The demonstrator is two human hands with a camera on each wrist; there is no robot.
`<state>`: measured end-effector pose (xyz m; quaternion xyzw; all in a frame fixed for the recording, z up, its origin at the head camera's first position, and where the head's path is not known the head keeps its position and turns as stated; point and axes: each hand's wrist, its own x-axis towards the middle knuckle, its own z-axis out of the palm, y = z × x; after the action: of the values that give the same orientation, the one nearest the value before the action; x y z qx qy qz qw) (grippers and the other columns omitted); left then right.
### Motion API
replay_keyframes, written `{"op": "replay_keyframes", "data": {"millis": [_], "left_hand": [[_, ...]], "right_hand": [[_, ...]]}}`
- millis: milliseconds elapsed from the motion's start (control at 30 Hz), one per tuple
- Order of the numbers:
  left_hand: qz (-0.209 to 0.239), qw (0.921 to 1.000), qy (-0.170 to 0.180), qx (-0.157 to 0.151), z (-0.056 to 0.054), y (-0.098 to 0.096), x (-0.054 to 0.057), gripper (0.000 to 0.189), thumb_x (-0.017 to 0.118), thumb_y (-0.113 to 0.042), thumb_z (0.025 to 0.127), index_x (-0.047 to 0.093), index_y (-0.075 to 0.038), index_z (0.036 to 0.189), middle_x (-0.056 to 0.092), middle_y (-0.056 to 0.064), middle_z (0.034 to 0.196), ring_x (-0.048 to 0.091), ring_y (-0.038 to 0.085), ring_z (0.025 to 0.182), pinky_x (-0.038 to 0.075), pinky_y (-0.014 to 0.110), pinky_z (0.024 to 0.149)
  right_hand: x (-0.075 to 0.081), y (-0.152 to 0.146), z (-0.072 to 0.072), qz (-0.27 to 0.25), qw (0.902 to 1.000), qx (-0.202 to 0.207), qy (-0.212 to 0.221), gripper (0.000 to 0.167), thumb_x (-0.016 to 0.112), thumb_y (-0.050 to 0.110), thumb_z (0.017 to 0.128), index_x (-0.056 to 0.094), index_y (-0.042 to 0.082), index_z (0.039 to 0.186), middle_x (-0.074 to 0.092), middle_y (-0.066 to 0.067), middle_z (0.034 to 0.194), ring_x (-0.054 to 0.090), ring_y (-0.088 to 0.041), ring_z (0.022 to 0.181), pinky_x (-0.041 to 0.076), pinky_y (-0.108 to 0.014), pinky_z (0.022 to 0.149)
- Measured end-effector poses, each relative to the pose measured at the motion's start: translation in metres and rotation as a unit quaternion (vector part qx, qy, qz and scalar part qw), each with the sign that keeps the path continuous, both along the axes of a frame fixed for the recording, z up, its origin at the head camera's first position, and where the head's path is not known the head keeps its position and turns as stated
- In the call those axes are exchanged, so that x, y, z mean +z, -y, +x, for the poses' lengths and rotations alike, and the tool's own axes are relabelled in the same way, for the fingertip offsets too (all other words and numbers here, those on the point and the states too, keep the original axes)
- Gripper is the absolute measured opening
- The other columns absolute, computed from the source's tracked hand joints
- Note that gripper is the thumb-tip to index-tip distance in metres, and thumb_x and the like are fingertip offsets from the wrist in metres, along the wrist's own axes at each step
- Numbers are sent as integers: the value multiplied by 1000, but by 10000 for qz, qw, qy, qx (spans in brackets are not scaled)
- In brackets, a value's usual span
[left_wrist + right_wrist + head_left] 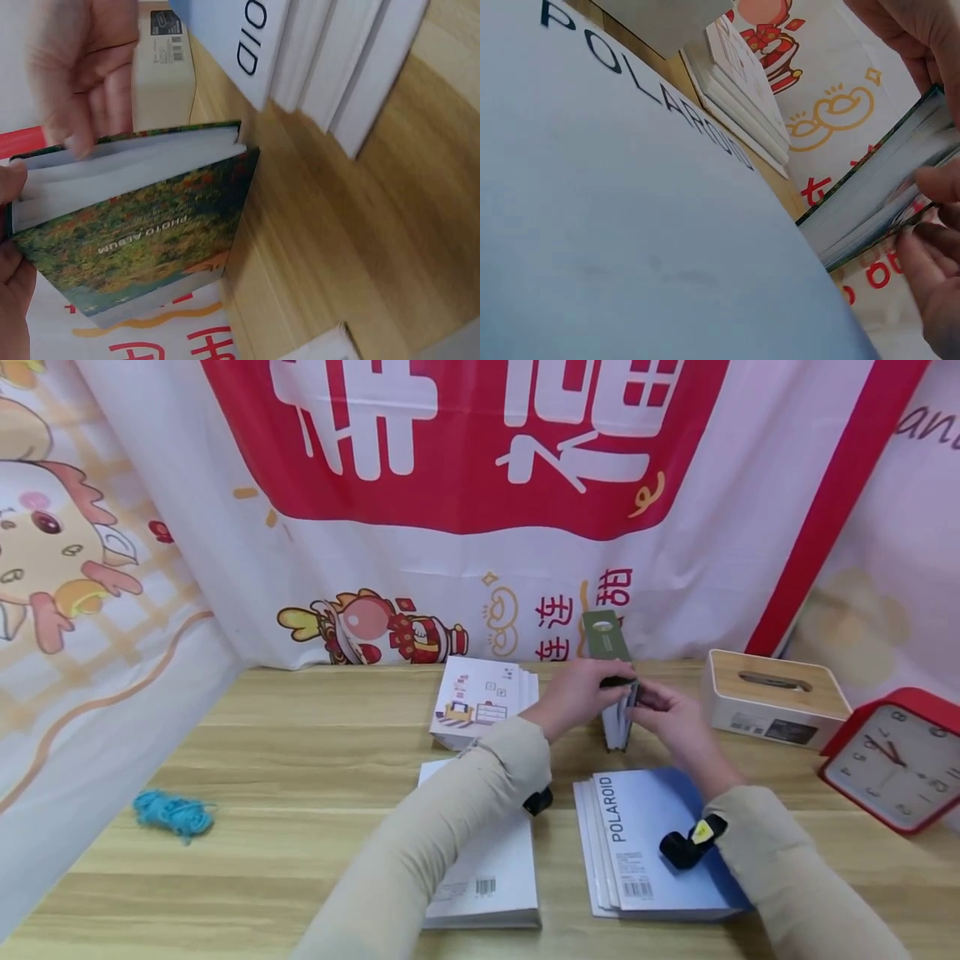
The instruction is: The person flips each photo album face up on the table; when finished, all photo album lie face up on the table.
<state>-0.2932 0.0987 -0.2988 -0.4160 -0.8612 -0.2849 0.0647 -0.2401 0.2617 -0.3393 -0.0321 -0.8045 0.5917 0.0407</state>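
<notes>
A photo album (pixel 142 240) with a foliage-print cover stands upright on its end on the table, its white page edges (pixel 617 727) facing me. My left hand (pixel 581 693) holds its upper end; in the left wrist view, that hand's fingers (pixel 11 307) wrap the album's end at the left edge. My right hand (pixel 678 727) is on the album's right side. In the right wrist view, its thumb (pixel 939 182) lies on the inner side of one cover while its fingers (pixel 926 274) lie outside. A green panel (pixel 606 637) with a white oval rises just behind.
A blue POLAROID stack (pixel 667 843) and a white book (pixel 487 877) lie in front, under my forearms. Left of the album is a white illustrated stack (pixel 480 697). A wood-topped tissue box (pixel 776 697) and red clock (pixel 896 760) stand right; blue yarn (pixel 172 812) lies left.
</notes>
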Motion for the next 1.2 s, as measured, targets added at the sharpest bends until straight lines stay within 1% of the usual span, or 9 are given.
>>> {"op": "replay_keyframes", "data": {"millis": [100,167,233,333,433,533,700,1033,1200], "left_hand": [[-134,9998,-147,-56,-1,3,1,35,60,-22,90,59,-20,125,61,-3,123,59,11,108,46,16,87],[-289,9990,-324,-101,-2,5,2,39,60,-22,90,56,-22,129,60,-4,125,58,11,109,46,17,89],[-432,9979,-478,-115,-2,6,4,40,59,-21,91,54,-22,130,59,-4,126,57,10,110,45,17,90],[-706,9954,-643,-78,-1,7,9,37,58,-18,91,56,-19,128,59,-4,127,57,11,112,44,19,94],[-979,9937,-550,3,1,9,15,36,59,-14,90,57,-18,127,61,-2,124,57,12,111,45,20,93],[-1191,9919,-444,5,1,14,19,35,59,-13,90,59,-19,125,63,-2,120,58,12,108,46,20,91],[-1418,9875,-648,-216,-3,23,19,27,59,-14,90,64,-18,116,67,-1,108,61,11,97,48,18,84],[-1392,9879,-617,-292,-4,29,18,28,61,-13,88,65,-16,116,67,-2,107,61,9,94,48,17,82],[-1222,9914,-450,-121,-3,30,12,30,62,-15,88,64,-16,117,67,-2,106,59,6,87,47,15,75]], "right_hand": [[-4,-4,-3,-20,9970,478,602,67,64,14,86,31,16,144,33,-13,147,34,-30,134,31,-46,108],[-7,-5,-5,-21,9945,622,839,70,65,14,85,30,20,145,29,-9,150,27,-31,137,26,-50,109],[-11,-4,-9,-77,9942,680,834,72,66,12,84,29,20,145,28,-9,151,25,-31,138,25,-50,110],[-13,-1,-13,-271,9943,603,837,71,65,9,84,31,20,145,29,-10,150,26,-30,137,26,-48,110],[-16,2,-16,-348,9949,490,812,68,64,7,84,33,18,144,33,-12,148,29,-30,136,27,-47,110],[-18,5,-17,-233,9955,390,826,63,63,7,85,37,16,141,38,-12,145,31,-29,135,27,-47,110],[-19,7,-15,115,9960,356,812,57,61,6,86,40,12,139,42,-14,141,35,-31,133,29,-47,109],[-12,7,-14,744,9938,191,800,46,51,4,89,44,5,135,46,-17,136,40,-33,128,36,-47,104],[-3,2,-10,1259,9894,272,666,43,52,5,89,48,4,132,51,-18,131,50,-31,113,46,-39,88]]}}
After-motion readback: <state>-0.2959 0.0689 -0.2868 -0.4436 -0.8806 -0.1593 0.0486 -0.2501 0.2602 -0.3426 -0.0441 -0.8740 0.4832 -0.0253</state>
